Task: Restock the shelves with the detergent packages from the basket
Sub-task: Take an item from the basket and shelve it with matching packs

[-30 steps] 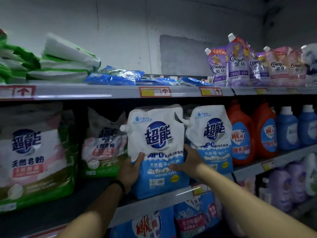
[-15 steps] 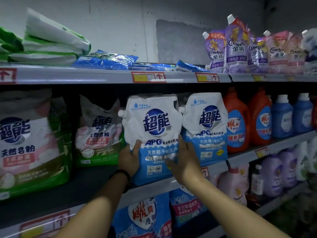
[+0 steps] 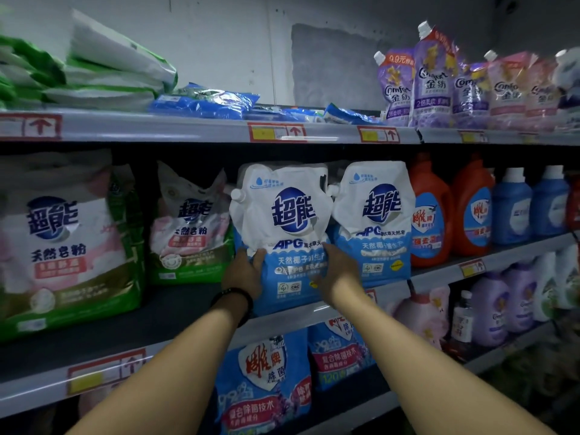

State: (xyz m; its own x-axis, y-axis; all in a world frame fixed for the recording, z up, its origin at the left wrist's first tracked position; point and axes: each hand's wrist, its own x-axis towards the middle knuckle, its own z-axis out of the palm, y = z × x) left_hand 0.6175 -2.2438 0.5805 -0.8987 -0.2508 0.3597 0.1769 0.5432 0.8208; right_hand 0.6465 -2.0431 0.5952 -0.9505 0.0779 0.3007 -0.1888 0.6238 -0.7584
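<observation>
Standing upright at the front edge of the grey metal middle shelf [image 3: 175, 312]: a white-and-blue soft plastic detergent pouch with a side spout [image 3: 279, 227]. Clasped low on its left edge by the left hand [image 3: 243, 271], thumb across the blue front panel, a black wristband [image 3: 233, 298] just behind. Pressed against the lower right edge by the right hand [image 3: 339, 273], fingers wrapped round toward the back — each grip closed on the pouch, one per side.

Just beside it on the right, touching or nearly so, a second white-and-blue spouted pouch of the same kind [image 3: 375, 221]. Further right on the same shelf, two orange plastic jugs [image 3: 431, 215], then blue bottles with white caps [image 3: 511, 205]. To the left, well apart across bare shelf, a pink-and-green crinkled powder bag [image 3: 188, 227] and a larger one of the same print [image 3: 66, 240].

On the upper shelf [image 3: 188, 128]: stacked green-and-white flat bags [image 3: 103, 70], flat blue packets [image 3: 204, 100], purple and pink spouted softener pouches [image 3: 433, 80] — upright at the right end. Below, blue pouches with red lettering [image 3: 263, 375].
</observation>
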